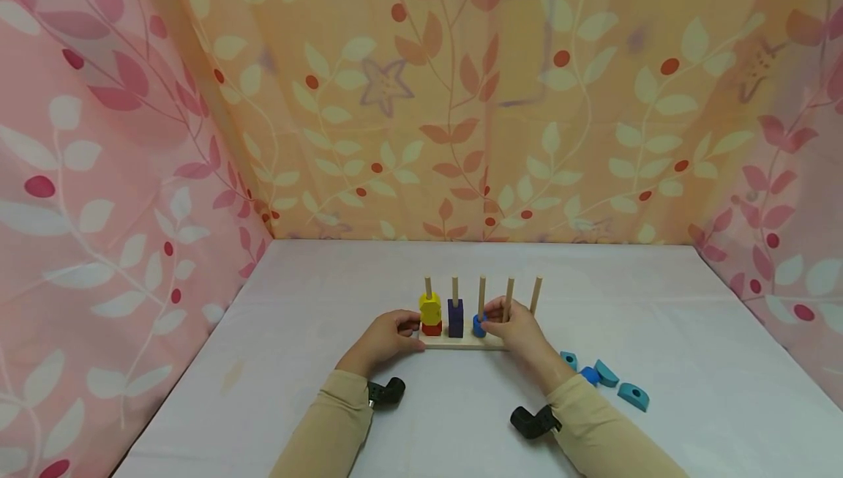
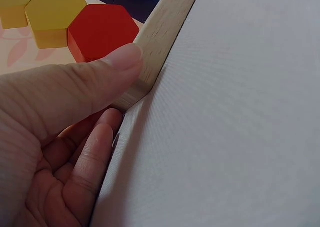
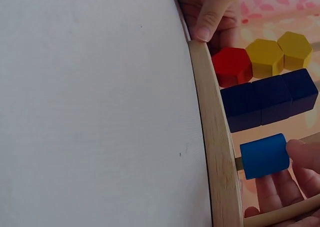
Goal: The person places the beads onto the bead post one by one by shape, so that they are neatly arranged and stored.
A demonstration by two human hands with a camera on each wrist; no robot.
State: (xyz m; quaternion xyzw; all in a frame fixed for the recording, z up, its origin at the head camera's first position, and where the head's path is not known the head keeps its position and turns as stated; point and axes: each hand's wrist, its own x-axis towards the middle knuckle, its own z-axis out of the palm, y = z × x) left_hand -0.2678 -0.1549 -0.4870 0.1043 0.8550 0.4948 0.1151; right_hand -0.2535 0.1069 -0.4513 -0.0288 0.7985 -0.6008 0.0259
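A wooden peg board (image 1: 465, 344) with five upright pegs stands on the white table. My left hand (image 1: 387, 335) pinches its left end, the thumb (image 2: 122, 62) pressing on the front edge. On the first peg sit a red hexagonal block (image 2: 102, 32) and yellow hexagonal blocks (image 1: 431, 308). Dark blue square blocks (image 3: 260, 101) fill the lower part of the second peg. My right hand (image 1: 520, 330) pinches a blue rounded block (image 3: 264, 156) on the third peg, with a short stretch of peg showing between block and base.
Right of the board, by the right forearm, lie a blue block (image 1: 590, 375) and several teal half-round blocks (image 1: 634, 396). A black wrist camera (image 1: 535, 422) is strapped to each wrist. Patterned curtains (image 1: 395, 97) enclose the table at the back and sides.
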